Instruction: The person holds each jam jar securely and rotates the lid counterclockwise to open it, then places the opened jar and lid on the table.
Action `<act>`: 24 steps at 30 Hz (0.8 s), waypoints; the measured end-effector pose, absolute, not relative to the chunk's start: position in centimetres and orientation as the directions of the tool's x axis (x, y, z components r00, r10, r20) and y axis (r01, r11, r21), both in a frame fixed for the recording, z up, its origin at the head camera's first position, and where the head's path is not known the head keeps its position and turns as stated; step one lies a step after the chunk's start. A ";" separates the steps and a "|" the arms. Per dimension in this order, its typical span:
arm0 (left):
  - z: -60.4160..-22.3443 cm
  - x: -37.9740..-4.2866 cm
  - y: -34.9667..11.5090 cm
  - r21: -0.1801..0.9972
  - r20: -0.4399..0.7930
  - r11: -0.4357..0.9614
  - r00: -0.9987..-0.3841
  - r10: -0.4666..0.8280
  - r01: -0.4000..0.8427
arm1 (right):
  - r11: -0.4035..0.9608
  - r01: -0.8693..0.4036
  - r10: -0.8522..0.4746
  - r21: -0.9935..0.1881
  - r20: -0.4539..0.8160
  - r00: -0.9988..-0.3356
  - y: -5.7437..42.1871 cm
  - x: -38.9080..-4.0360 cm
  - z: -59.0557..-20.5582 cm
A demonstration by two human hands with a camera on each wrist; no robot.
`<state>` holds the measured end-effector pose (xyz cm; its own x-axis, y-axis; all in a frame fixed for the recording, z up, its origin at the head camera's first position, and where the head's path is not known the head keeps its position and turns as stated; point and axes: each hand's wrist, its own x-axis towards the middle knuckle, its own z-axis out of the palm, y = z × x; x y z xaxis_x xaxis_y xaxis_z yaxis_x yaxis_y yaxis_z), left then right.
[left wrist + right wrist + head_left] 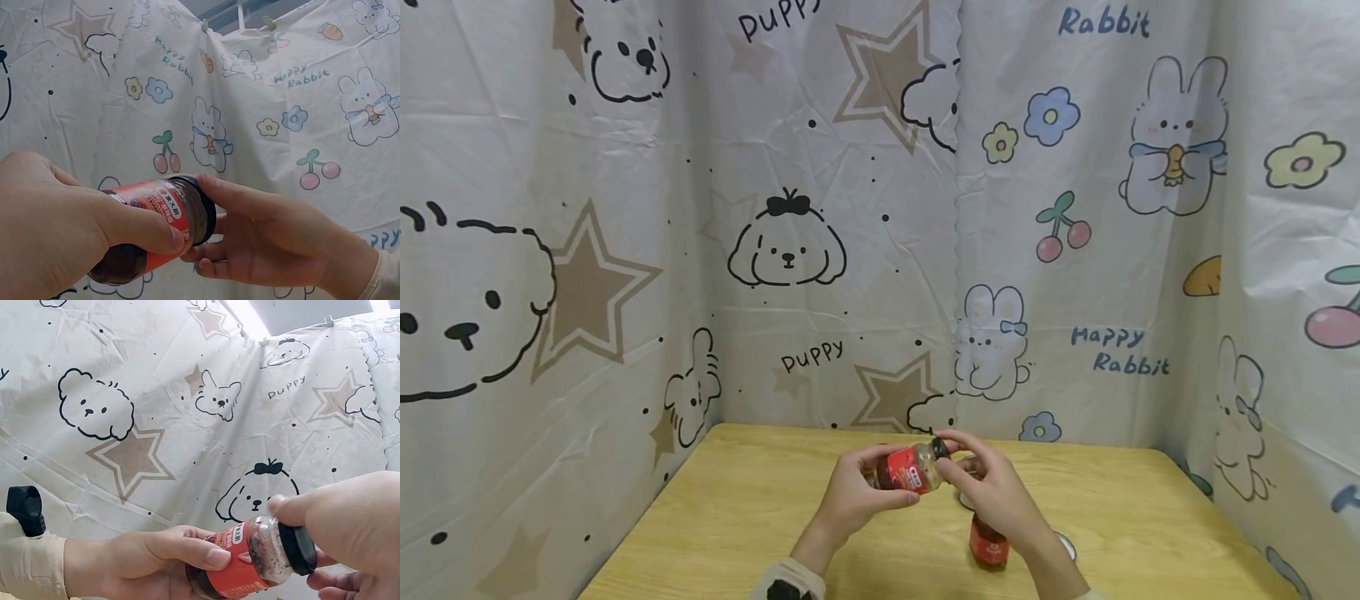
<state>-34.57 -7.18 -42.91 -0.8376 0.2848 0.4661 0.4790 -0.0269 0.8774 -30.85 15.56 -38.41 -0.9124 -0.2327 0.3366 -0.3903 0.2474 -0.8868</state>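
Left hand (852, 490): grips red-labelled glass jar (904, 470)
Right hand (996, 492): pinches black lid (939, 448)
Second red jar (988, 546): right of first, head view only

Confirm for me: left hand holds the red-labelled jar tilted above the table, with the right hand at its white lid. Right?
Not quite: the lid is black, not white, as the right wrist view shows. The rest is correct: the left hand holds the red-labelled jar tilted above the table, with the right hand at that lid.
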 end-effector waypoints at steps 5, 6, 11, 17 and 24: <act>-42.7 -34.5 -7.2 0.878 0.462 -0.016 -0.839 0.287 0.478 | 0.243 -0.414 -0.276 -0.877 0.347 -0.896 15.9 -30.9 -38.2; -42.7 -34.5 -7.2 0.880 0.459 -0.016 -0.840 0.288 0.475 | 0.244 -0.420 -0.286 -0.874 0.349 -0.892 16.0 -30.9 -38.3; -42.9 -34.4 -7.2 0.886 0.452 -0.040 -0.843 0.290 0.462 | 0.253 -0.461 -0.338 -0.851 0.369 -0.866 16.3 -30.8 -38.5; -42.9 -34.4 -7.4 0.884 0.459 -0.056 -0.837 0.297 0.465 | 0.247 -0.523 -0.385 -0.815 0.413 -0.825 16.5 -30.9 -38.7; -42.7 -34.6 -7.5 0.883 0.457 -0.032 -0.840 0.293 0.469 | 0.170 -0.547 -0.427 -0.819 0.439 -0.790 16.7 -31.1 -38.8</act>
<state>-34.56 -7.52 -42.67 -0.8402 0.2926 0.4566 0.4687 -0.0318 0.8828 -31.11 16.73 -38.78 -0.7903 -0.4271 0.4393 -0.5474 0.1700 -0.8194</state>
